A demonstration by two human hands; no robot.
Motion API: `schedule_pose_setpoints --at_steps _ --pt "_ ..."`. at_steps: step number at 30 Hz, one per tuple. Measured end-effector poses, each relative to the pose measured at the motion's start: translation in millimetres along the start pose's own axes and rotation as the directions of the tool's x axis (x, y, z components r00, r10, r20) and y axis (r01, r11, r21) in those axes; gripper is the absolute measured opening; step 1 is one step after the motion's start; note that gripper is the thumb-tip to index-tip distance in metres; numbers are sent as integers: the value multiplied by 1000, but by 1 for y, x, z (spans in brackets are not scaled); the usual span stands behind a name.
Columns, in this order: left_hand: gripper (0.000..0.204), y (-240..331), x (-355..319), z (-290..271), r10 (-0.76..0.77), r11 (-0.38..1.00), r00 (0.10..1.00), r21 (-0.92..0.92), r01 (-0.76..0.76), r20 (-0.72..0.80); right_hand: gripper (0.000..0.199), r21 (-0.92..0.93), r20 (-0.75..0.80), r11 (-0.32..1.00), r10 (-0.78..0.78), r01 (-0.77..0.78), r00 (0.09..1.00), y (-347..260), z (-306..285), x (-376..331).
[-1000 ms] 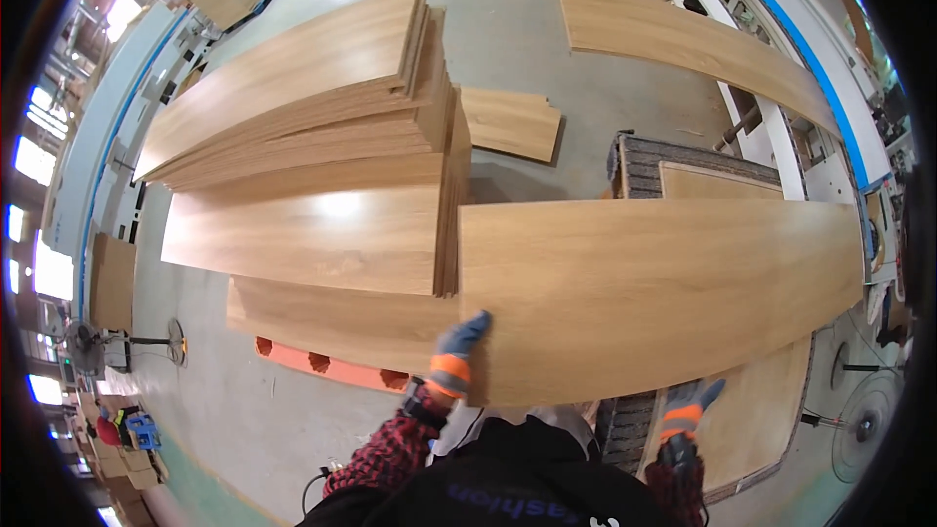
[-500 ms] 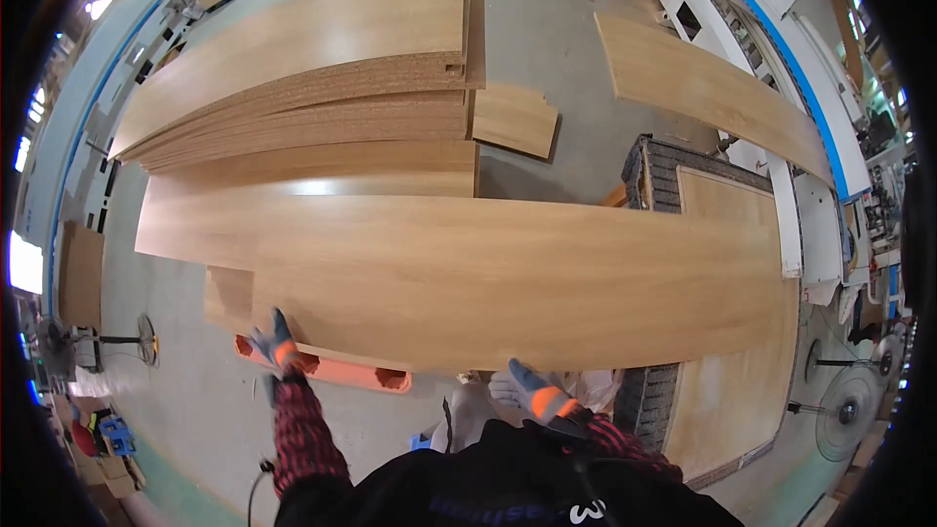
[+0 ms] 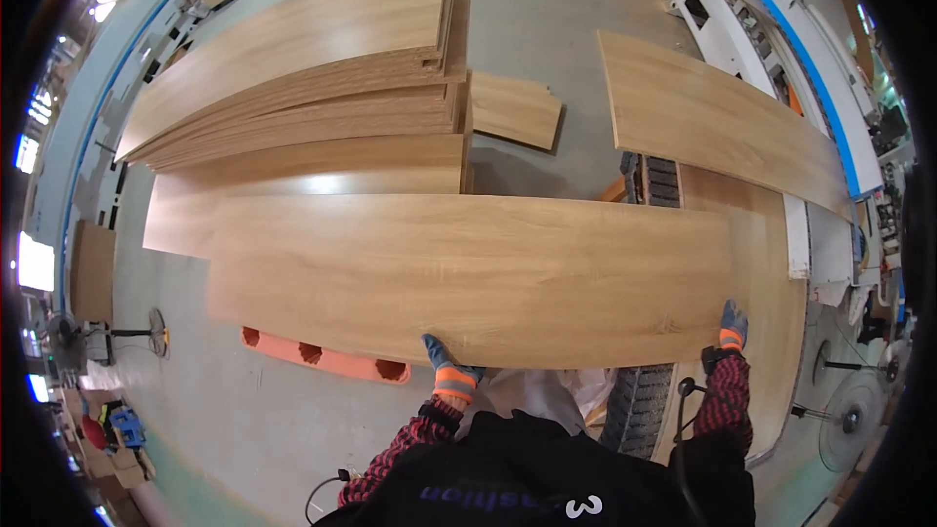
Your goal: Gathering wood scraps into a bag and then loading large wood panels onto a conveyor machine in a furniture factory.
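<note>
A long wood-grain board (image 3: 468, 273) lies crosswise in front of me. My left hand (image 3: 452, 371), in a grey-blue and orange glove, grips its near edge, thumb on top and the other fingers mostly hidden below. At the board's near right corner, my right hand (image 3: 733, 326), gloved alike, holds the right end; part of its grip is hidden. Under the board's right part is a roller conveyor (image 3: 639, 415) with dark rollers, and beside it a pale wooden panel (image 3: 756, 263).
A tall stack of boards (image 3: 293, 34) stands at the far left. Another board (image 3: 722, 117) rests by the white machine (image 3: 830, 234) on the right. An orange-red hollow beam (image 3: 337, 359) lies on the floor. Fans (image 3: 847, 417) stand on both sides; a smaller board (image 3: 515, 109) lies beyond.
Both hands have moved right along the board and now hold its near edge and right end. The held board's right end sits farther left. The board by the machine has come nearer.
</note>
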State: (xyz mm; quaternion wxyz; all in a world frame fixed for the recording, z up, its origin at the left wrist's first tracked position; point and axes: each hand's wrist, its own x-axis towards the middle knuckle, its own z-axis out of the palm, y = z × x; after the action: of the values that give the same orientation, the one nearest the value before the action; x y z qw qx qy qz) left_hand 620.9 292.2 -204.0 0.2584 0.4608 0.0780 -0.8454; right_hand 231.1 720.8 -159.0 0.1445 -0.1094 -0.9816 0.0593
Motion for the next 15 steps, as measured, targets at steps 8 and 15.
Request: schedule_pose_setpoints --at_steps 8,15 --pt "73 49 -24 13 281 946 957 146 -288 66 66 314 506 915 63 -252 860 -22 -12 -37" --pt "75 243 -22 -39 452 796 875 365 -483 172 48 421 694 870 -127 -257 708 -105 -22 -190"
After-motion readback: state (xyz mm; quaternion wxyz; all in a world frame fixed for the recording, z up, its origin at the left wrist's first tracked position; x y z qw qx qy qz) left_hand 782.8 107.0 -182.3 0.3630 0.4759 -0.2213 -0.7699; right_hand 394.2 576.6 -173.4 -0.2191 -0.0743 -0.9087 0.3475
